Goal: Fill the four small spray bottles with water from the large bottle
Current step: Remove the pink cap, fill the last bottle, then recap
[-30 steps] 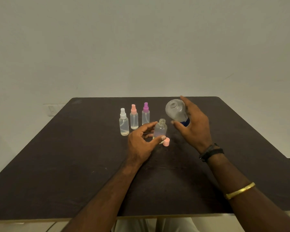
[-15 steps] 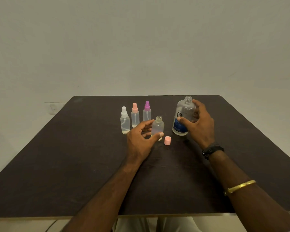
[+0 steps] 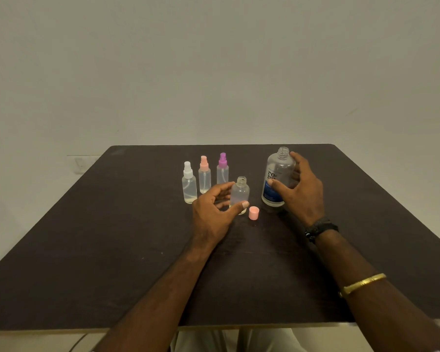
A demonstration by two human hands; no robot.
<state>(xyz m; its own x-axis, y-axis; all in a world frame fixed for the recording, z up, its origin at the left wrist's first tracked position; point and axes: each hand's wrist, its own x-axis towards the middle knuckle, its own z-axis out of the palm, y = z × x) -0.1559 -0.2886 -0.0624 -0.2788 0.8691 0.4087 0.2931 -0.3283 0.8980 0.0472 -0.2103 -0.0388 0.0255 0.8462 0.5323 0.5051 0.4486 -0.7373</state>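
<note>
Clear plastic bottles (image 3: 240, 193), matt table (image 3: 87, 237)

Single wide-angle view from a head-worn camera.
The table (image 3: 112, 250) is viewed from above its near edge, facing forward and down toward 12 o'clock; the wall (image 3: 214, 72) is taken in beyond it. The forearms are seen entering at close range from 5 and 7 o'clock. The left hand (image 3: 211, 214), curled round the uncapped small bottle (image 3: 240, 193), and the right hand (image 3: 302, 196), curled round the large bottle (image 3: 277, 179), are framed just below centre.

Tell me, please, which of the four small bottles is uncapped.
The rightmost small bottle, at the left hand: its neck is bare; the other three wear spray tops.
</note>
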